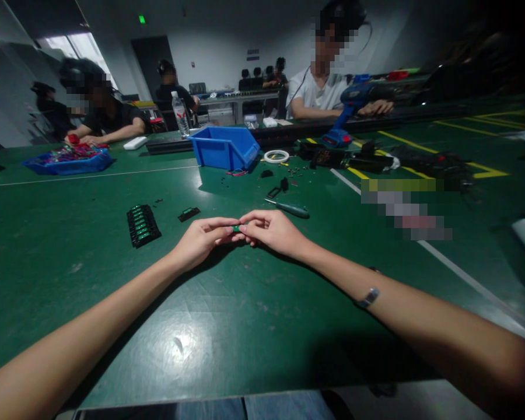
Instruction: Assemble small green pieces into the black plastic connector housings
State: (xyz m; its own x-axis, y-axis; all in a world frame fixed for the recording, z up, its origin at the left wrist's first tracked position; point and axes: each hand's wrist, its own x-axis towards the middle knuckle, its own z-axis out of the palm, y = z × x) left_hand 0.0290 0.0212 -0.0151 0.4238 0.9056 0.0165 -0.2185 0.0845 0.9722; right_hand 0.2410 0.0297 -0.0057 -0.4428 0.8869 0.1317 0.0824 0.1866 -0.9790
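Between the fingertips of both hands is a small green circuit board (235, 228), mostly covered by the fingers. My left hand (205, 238) pinches its left end, and my right hand (269, 230) grips the right end, the two hands nearly touching just above the table. Left of them lies a single black frame with a green board (188, 213) in it. Farther left is a row of several black frames with green boards (142, 226), set side by side. Beyond my right hand rests a screwdriver (294, 209) with a dark green handle.
A blue bin (225, 148) stands ahead, near a white ring (276, 156), small screws and black parts (278, 188). Back left is a blue tray (67, 162) of red wires. A blue cordless drill (343, 114) stands back right. Co-workers sit across the green table (227, 326).
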